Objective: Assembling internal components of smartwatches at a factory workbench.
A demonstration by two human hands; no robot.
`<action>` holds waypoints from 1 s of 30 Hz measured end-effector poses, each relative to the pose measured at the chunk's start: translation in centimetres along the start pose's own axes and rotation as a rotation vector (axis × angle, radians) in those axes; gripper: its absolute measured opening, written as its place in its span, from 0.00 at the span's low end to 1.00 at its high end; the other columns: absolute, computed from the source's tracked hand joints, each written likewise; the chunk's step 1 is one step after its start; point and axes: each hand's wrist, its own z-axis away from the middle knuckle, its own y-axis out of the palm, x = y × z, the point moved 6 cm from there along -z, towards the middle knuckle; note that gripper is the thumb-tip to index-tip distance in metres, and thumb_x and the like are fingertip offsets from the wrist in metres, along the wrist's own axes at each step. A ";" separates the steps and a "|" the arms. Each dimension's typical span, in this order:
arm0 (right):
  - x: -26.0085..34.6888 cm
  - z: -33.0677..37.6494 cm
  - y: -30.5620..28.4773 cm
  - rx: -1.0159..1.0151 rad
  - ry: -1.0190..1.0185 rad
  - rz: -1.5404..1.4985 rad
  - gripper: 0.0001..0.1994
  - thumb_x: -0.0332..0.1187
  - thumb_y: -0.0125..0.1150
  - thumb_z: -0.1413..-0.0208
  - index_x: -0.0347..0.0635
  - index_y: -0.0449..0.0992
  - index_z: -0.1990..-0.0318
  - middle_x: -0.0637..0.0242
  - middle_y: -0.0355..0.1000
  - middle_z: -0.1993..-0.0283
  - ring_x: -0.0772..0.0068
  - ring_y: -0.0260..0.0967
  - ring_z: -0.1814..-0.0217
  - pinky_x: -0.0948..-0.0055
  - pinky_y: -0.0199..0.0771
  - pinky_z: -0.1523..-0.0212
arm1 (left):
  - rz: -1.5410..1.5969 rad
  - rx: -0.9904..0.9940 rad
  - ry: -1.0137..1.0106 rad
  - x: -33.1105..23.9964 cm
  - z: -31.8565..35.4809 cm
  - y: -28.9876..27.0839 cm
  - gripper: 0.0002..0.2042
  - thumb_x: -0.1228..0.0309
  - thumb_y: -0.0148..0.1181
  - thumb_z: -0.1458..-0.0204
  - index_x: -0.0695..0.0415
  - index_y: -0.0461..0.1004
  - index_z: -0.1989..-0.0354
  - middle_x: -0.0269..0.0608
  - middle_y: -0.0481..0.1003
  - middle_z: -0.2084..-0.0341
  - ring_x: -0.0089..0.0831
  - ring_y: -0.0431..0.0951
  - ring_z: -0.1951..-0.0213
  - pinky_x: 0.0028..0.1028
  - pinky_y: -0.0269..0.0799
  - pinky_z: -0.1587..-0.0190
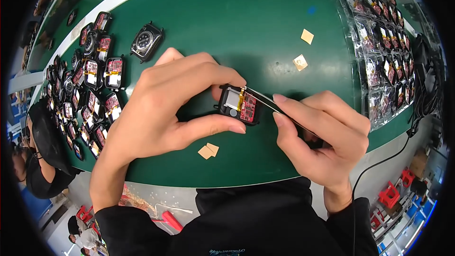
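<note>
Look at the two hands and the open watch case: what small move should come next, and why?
Probably a slight press of the tweezers down at the yellow strip. The left hand pinches the open watch case above the green mat, the right hand holds the tweezers, and their tips already sit at the strip beside the red circuit board.

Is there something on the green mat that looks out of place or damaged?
Nothing looks damaged. Only small tan paper squares lie scattered on the green mat: two at the far right and two overlapping near the left hand.
</note>
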 end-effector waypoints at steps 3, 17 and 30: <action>-0.2 0.1 0.2 0.018 -0.002 -0.005 0.17 0.15 0.77 0.55 0.33 0.92 0.55 0.68 0.78 0.71 0.85 0.62 0.80 0.79 0.56 0.80 | -0.002 -0.005 0.013 0.1 -0.1 0.0 0.31 0.51 0.86 0.61 0.57 0.87 0.51 0.34 0.78 0.72 0.26 0.67 0.75 0.29 0.57 0.65; -0.6 -0.1 0.2 0.107 0.095 -0.130 0.12 0.15 0.75 0.50 0.32 0.91 0.57 0.65 0.79 0.73 0.82 0.68 0.78 0.78 0.60 0.77 | 0.110 0.115 -0.007 1.0 -0.1 -0.5 0.33 0.51 0.85 0.62 0.60 0.88 0.50 0.37 0.85 0.63 0.22 0.65 0.76 0.27 0.60 0.64; -0.7 0.2 0.5 0.130 0.132 -0.162 0.11 0.16 0.75 0.49 0.33 0.92 0.57 0.66 0.78 0.74 0.81 0.69 0.77 0.78 0.60 0.77 | 0.094 0.129 0.007 0.4 0.1 -0.5 0.31 0.51 0.84 0.58 0.61 0.88 0.49 0.38 0.86 0.60 0.23 0.67 0.73 0.26 0.60 0.65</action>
